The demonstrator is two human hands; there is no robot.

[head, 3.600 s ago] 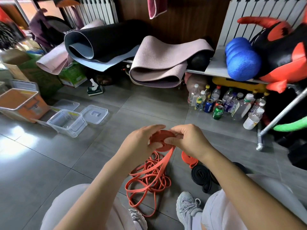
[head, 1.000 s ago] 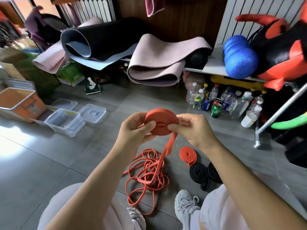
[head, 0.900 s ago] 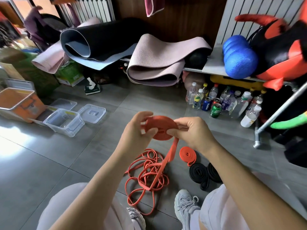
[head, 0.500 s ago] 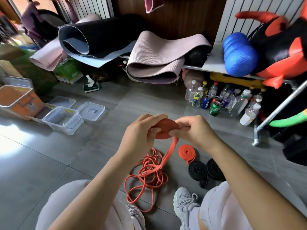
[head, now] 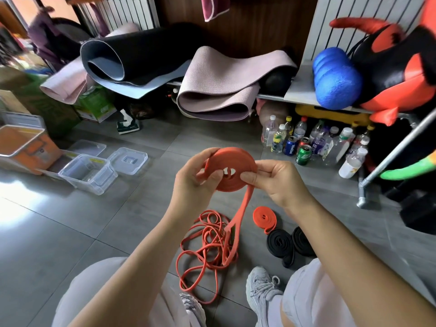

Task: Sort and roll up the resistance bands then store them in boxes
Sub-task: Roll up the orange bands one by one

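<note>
I hold the orange band coil [head: 230, 169] above the loose orange band pile [head: 207, 246]: my left hand [head: 192, 182] pinches its left edge, my right hand [head: 271, 179] its right, fingers curled.

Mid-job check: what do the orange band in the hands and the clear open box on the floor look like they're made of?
Orange band: probably rubber or latex with a matte finish. It winds into a flat coil and its loose tail hangs limp without creasing.
Clear box: likely rigid transparent plastic, slightly glossy. The floor shows through its walls, which hold straight edges and catch highlights.
</note>
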